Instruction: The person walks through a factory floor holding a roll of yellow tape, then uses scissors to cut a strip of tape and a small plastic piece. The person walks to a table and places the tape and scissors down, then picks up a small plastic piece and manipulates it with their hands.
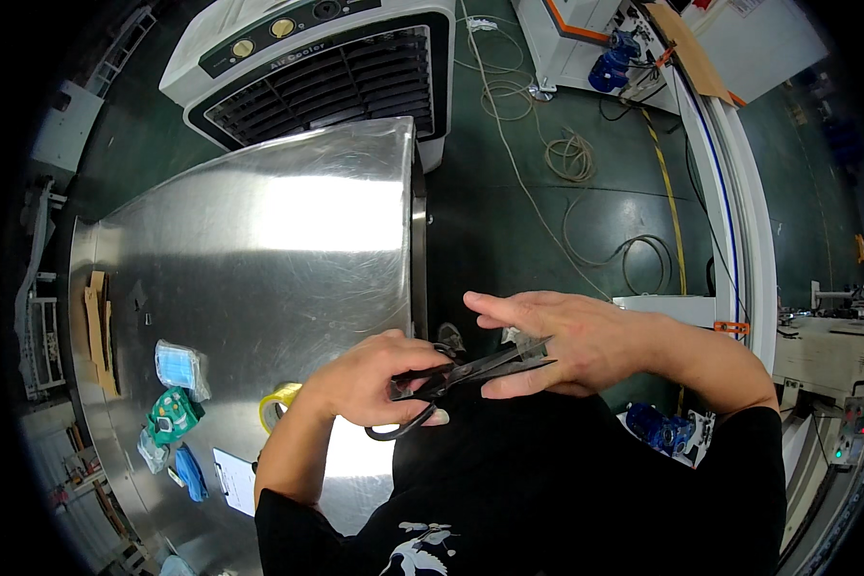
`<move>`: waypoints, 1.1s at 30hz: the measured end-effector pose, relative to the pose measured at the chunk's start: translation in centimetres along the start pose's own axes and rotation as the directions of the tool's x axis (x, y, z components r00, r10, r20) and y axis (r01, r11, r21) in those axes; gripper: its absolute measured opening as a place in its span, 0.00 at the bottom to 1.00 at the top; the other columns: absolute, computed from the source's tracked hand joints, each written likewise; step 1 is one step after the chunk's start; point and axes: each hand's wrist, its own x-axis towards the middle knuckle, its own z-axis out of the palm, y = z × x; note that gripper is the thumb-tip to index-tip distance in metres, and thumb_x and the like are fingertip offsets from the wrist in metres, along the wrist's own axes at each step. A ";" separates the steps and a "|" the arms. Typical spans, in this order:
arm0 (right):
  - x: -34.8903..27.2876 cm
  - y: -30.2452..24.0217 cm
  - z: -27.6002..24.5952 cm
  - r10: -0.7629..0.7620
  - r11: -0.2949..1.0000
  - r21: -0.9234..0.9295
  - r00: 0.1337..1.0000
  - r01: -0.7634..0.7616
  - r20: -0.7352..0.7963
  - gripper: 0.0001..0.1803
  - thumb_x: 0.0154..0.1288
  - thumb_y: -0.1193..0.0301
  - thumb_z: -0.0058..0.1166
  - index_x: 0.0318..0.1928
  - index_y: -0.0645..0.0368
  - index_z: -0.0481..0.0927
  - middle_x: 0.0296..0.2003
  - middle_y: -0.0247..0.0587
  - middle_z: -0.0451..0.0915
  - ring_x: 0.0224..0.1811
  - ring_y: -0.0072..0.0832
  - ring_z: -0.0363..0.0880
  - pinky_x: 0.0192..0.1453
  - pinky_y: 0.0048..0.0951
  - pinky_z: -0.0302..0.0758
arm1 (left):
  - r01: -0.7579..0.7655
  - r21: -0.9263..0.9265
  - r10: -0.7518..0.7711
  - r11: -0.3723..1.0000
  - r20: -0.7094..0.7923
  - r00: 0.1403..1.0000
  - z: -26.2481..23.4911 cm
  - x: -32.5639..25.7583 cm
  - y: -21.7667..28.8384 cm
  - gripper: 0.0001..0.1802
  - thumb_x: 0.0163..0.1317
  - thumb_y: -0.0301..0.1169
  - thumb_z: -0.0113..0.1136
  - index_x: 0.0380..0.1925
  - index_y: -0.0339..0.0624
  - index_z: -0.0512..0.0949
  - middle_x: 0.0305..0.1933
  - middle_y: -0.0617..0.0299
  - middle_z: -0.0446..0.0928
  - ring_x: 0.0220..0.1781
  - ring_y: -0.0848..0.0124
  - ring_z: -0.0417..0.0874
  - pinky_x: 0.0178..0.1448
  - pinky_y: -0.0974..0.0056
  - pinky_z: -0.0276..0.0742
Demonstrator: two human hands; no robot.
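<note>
My left hand [370, 376] is wrapped round the black handles of a pair of scissors [470, 372], just off the table's near right edge. Its blades stand slightly apart and point right, toward my right hand [571, 341]. The fingers of that hand are stretched out and spread, some above the blades and some below, with the blade tips close to the palm. A small pale, see-through scrap [520, 339] shows by the upper blade; whether it sticks to the blade or the hand I cannot make out.
On the steel table [336, 278] lie a yellow tape roll [276, 403], a clipboard [235, 480], a pack of blue masks [178, 367], a green bag [171, 415] and cardboard strips [99, 331]. An air cooler [326, 82] stands behind. Cables [571, 158] coil across the floor.
</note>
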 end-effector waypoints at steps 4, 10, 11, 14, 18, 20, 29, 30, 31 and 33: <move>-0.2 0.3 0.7 -0.026 1.000 -0.010 0.997 0.025 -0.072 0.42 0.43 0.81 0.65 0.57 0.28 0.71 0.72 0.62 0.48 0.62 0.48 0.72 0.61 0.43 0.73 | -0.023 -0.015 0.023 1.000 0.001 1.000 0.1 0.1 -0.2 0.19 0.49 0.40 0.70 0.39 0.43 0.81 0.22 0.64 0.73 0.23 0.66 0.75 0.33 0.62 0.65; 0.0 -0.4 -0.5 0.030 0.998 -0.047 0.999 -0.029 0.027 0.25 0.54 0.75 0.61 0.51 0.34 0.73 0.69 0.60 0.55 0.62 0.51 0.71 0.63 0.43 0.72 | -0.044 -0.058 0.046 0.997 0.017 0.999 0.3 0.2 0.0 0.16 0.53 0.39 0.68 0.36 0.40 0.80 0.19 0.61 0.72 0.20 0.64 0.75 0.26 0.61 0.66; -0.1 -0.3 -0.4 0.023 0.997 -0.078 1.000 -0.022 0.017 0.24 0.55 0.75 0.59 0.50 0.34 0.74 0.69 0.60 0.55 0.62 0.51 0.71 0.62 0.43 0.73 | -0.040 -0.063 0.042 0.997 0.027 0.999 0.3 0.2 0.2 0.15 0.53 0.38 0.68 0.35 0.39 0.80 0.19 0.60 0.72 0.20 0.64 0.75 0.25 0.61 0.66; -0.1 -0.1 0.1 0.005 0.990 -0.139 1.000 -0.006 -0.003 0.21 0.58 0.75 0.56 0.49 0.35 0.75 0.69 0.60 0.57 0.61 0.50 0.72 0.61 0.42 0.74 | -0.026 -0.090 0.030 0.996 0.039 0.999 0.2 0.2 0.3 0.15 0.54 0.38 0.67 0.34 0.39 0.81 0.19 0.60 0.72 0.20 0.63 0.74 0.26 0.62 0.66; 0.0 -0.2 -0.1 0.004 0.990 -0.140 1.000 -0.001 0.019 0.20 0.59 0.75 0.55 0.49 0.34 0.74 0.68 0.60 0.57 0.59 0.49 0.73 0.60 0.40 0.75 | -0.033 -0.066 0.034 0.997 0.020 0.999 0.3 0.1 0.3 0.13 0.55 0.38 0.66 0.33 0.39 0.81 0.19 0.59 0.72 0.19 0.62 0.74 0.26 0.62 0.66; 0.0 -0.3 -0.2 0.009 0.991 -0.136 1.000 -0.006 0.025 0.20 0.58 0.75 0.55 0.49 0.34 0.74 0.68 0.59 0.58 0.59 0.49 0.74 0.59 0.40 0.75 | -0.024 -0.061 0.026 0.998 0.033 0.999 0.2 0.1 0.5 0.12 0.55 0.37 0.65 0.32 0.39 0.81 0.18 0.59 0.72 0.19 0.62 0.75 0.26 0.61 0.66; 0.0 -0.5 -0.3 0.012 0.996 -0.083 1.000 -0.012 0.001 0.22 0.57 0.75 0.57 0.49 0.34 0.71 0.66 0.58 0.60 0.55 0.46 0.76 0.53 0.39 0.78 | -0.034 -0.065 0.034 0.997 -0.011 0.999 0.6 0.0 0.4 0.12 0.58 0.38 0.64 0.25 0.41 0.79 0.16 0.57 0.71 0.19 0.58 0.75 0.26 0.59 0.66; 0.0 -0.4 -0.3 0.010 0.997 -0.076 1.000 -0.010 -0.005 0.23 0.56 0.75 0.58 0.50 0.34 0.70 0.66 0.58 0.61 0.54 0.46 0.76 0.53 0.39 0.78 | -0.024 -0.071 0.024 0.997 -0.011 1.000 0.6 0.0 0.4 0.12 0.57 0.38 0.65 0.25 0.41 0.79 0.17 0.57 0.71 0.19 0.58 0.74 0.26 0.59 0.66; 0.0 -0.4 -0.3 0.008 0.998 -0.069 1.000 -0.009 -0.011 0.24 0.56 0.75 0.58 0.50 0.33 0.70 0.66 0.58 0.61 0.54 0.46 0.77 0.53 0.39 0.78 | -0.015 -0.077 0.014 0.997 -0.012 1.000 0.7 0.0 0.5 0.12 0.56 0.38 0.66 0.26 0.41 0.79 0.17 0.57 0.71 0.19 0.57 0.74 0.26 0.60 0.66; 0.0 -0.3 -0.2 0.012 0.996 -0.092 1.000 -0.013 -0.009 0.28 0.55 0.75 0.59 0.54 0.30 0.69 0.64 0.57 0.64 0.52 0.46 0.78 0.54 0.39 0.78 | -0.035 -0.066 0.034 0.997 -0.018 0.999 0.7 0.1 0.6 0.12 0.55 0.38 0.68 0.28 0.41 0.79 0.17 0.58 0.70 0.20 0.58 0.74 0.26 0.60 0.66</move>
